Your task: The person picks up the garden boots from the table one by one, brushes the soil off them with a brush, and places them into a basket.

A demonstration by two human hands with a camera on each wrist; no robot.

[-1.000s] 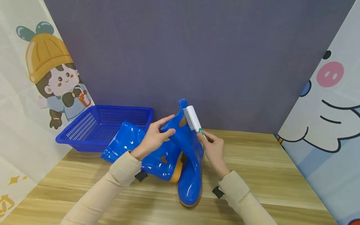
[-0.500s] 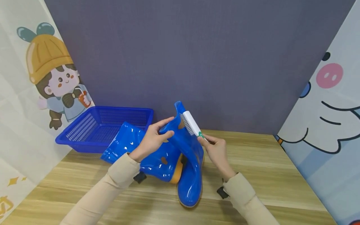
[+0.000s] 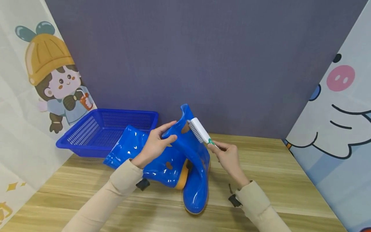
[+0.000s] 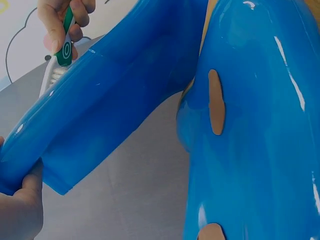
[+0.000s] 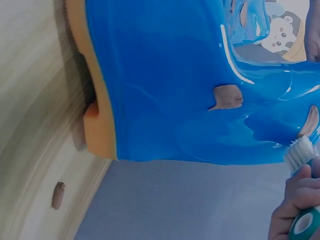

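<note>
A blue rain boot (image 3: 195,190) with brown patches stands on the table, its shaft bent over toward my left hand. My left hand (image 3: 156,143) grips the boot's top edge, thumb on the near side. In my right hand (image 3: 228,158) is the handle of a white brush (image 3: 202,129) with a green mark. Its bristles lie against the upper shaft, beside a brown patch, as the right wrist view also shows at the bristles (image 5: 301,152). A second blue boot (image 3: 165,166) with an orange sole lies on its side behind my left forearm.
A blue plastic basket (image 3: 87,149) stands at the back left, with the lying boot's top overlapping its front rim in the head view. A grey panel (image 3: 203,64) rises behind the wooden table (image 3: 261,174). Cartoon-printed sheets flank both sides.
My right hand has moved the brush down and slightly right along the boot's shaft. The boot's top edge has shifted a little left, still gripped by my left hand.
</note>
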